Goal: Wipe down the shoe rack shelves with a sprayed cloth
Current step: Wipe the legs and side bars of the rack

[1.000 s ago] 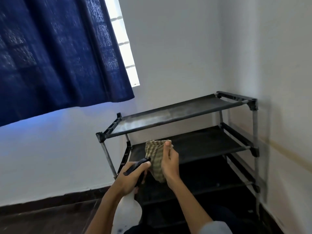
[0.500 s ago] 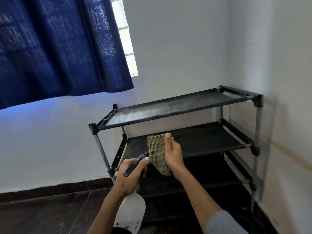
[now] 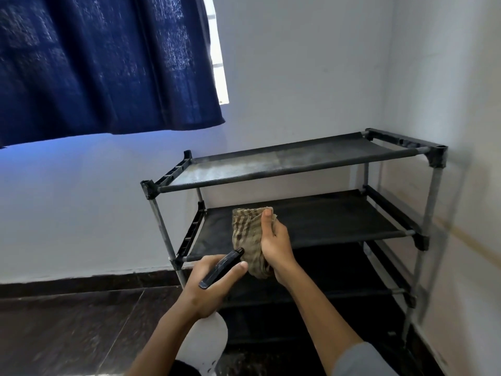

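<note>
A black shoe rack with metal posts stands in the room corner; its dusty top shelf is grey, the second shelf dark. My right hand holds a bunched tan striped cloth upright in front of the second shelf. My left hand grips a white spray bottle by its black head, nozzle almost touching the cloth. Lower shelves lie in shadow behind my arms.
A dark blue curtain hangs over a window at upper left. White walls close in behind and to the right of the rack. The floor is dark tile with a dark skirting strip along the wall.
The view has shifted so the rack sits further right and lower in frame. Both hands keep the same hold, with the nozzle still close to the cloth.
</note>
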Demonstrator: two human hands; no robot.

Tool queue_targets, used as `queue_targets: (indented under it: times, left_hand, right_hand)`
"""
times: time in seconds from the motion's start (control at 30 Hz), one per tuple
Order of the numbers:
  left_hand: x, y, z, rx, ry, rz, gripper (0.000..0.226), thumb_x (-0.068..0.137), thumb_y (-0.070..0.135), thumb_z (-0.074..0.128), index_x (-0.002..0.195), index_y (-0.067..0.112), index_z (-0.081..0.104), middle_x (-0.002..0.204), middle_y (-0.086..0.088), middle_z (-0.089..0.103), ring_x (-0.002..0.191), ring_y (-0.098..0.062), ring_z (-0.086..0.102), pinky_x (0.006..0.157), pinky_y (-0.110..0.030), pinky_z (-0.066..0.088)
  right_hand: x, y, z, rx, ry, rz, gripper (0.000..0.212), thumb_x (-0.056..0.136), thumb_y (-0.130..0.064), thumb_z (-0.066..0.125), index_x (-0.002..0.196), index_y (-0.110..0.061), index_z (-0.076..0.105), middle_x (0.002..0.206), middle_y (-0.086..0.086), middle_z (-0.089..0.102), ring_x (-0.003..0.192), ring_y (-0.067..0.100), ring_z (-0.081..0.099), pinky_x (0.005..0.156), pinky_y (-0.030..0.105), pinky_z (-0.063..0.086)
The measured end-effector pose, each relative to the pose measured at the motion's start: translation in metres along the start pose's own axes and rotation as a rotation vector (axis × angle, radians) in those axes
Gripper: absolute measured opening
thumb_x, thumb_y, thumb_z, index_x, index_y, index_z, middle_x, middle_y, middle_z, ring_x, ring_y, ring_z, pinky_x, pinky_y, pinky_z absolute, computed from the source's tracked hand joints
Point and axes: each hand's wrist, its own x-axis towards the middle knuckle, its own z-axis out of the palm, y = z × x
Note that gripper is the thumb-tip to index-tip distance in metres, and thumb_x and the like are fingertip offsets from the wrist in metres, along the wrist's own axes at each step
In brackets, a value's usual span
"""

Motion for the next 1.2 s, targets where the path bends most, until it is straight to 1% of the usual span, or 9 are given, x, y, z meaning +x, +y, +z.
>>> queue_targets:
  times: [0.13,0.23,0.37,0.5,0.6,0.73,0.83,0.97,1.2]
  left_hand:
    - [-0.003,0.003,0.0,-0.002,0.048,0.003,0.052,0.078,0.056,0.062,0.054,0.011,0.051,0.046,0.002,0.045,0.04,-0.013,0.043,0.04,-0.031,0.034]
    - [-0.008,0.0,-0.007,0.009,0.102,0.03,0.061,0.079,0.055,0.062,0.058,-0.001,0.051,0.048,-0.009,0.046,0.043,-0.02,0.044,0.042,-0.039,0.034]
    - [-0.016,-0.003,-0.02,0.016,0.218,0.049,0.056,0.083,0.053,0.059,0.065,-0.001,0.056,0.053,-0.012,0.049,0.051,-0.017,0.049,0.051,-0.031,0.039]
    - [-0.024,-0.005,-0.034,0.023,0.376,0.043,0.042,0.089,0.042,0.056,0.063,0.008,0.059,0.051,0.002,0.051,0.05,-0.006,0.05,0.053,-0.016,0.039]
    - [-0.029,-0.008,-0.044,0.003,0.499,0.018,0.043,0.094,0.035,0.055,0.065,0.003,0.06,0.053,-0.013,0.054,0.052,-0.029,0.052,0.053,-0.032,0.042]
    - [-0.032,-0.007,-0.05,0.018,0.585,0.024,0.055,0.09,0.044,0.054,0.062,-0.003,0.052,0.053,-0.02,0.05,0.05,-0.034,0.049,0.052,-0.042,0.039]
    - [-0.033,-0.009,-0.055,0.032,0.685,0.022,0.052,0.086,0.051,0.054,0.06,0.006,0.052,0.049,-0.008,0.048,0.045,-0.023,0.045,0.045,-0.037,0.039]
    - [-0.031,-0.011,-0.062,-0.02,0.872,-0.042,0.038,0.083,0.054,0.056,0.068,0.021,0.065,0.062,-0.008,0.063,0.055,-0.021,0.061,0.053,-0.046,0.052]
    - [-0.024,-0.016,-0.075,-0.103,1.021,-0.091,0.036,0.082,0.061,0.053,0.071,0.028,0.063,0.069,-0.003,0.062,0.06,-0.018,0.058,0.056,-0.053,0.054]
  right_hand:
    - [-0.002,-0.003,0.009,0.13,0.047,0.134,0.049,0.095,-0.055,0.032,0.092,-0.015,0.06,0.109,0.017,0.066,0.102,0.029,0.064,0.094,0.041,0.051]
    - [-0.002,-0.003,0.016,0.226,0.065,0.218,0.043,0.094,-0.057,0.031,0.086,-0.024,0.057,0.1,0.006,0.067,0.09,0.019,0.064,0.094,0.042,0.051]
    - [-0.002,0.001,0.027,0.455,0.066,0.403,0.06,0.094,-0.06,0.03,0.116,-0.012,0.058,0.117,0.014,0.064,0.104,0.029,0.063,0.092,0.046,0.051]
    - [-0.004,0.006,0.043,0.686,-0.099,0.657,0.08,0.088,-0.07,0.025,0.133,-0.009,0.048,0.129,0.021,0.057,0.118,0.04,0.054,0.097,0.061,0.04]
    - [-0.01,0.011,0.06,0.813,-0.28,0.742,0.086,0.085,-0.074,0.018,0.116,-0.002,0.054,0.117,0.026,0.059,0.121,0.046,0.049,0.097,0.068,0.033]
    - [-0.017,0.018,0.081,0.868,-0.485,0.753,0.087,0.087,-0.071,0.023,0.115,0.005,0.057,0.116,0.029,0.062,0.115,0.04,0.057,0.105,0.054,0.038]
    - [-0.025,0.021,0.094,0.769,-0.554,0.649,0.057,0.093,-0.045,0.047,0.126,0.001,0.052,0.118,0.024,0.064,0.109,0.036,0.063,0.094,0.047,0.05]
    - [-0.031,0.031,0.11,0.695,-0.408,0.547,0.031,0.092,-0.011,0.056,0.123,-0.012,0.055,0.111,0.021,0.068,0.1,0.037,0.067,0.079,0.046,0.056]
    - [-0.036,0.042,0.137,0.324,-0.219,0.387,0.026,0.09,-0.014,0.062,0.113,-0.024,0.061,0.11,0.006,0.069,0.102,0.026,0.065,0.094,0.047,0.051]
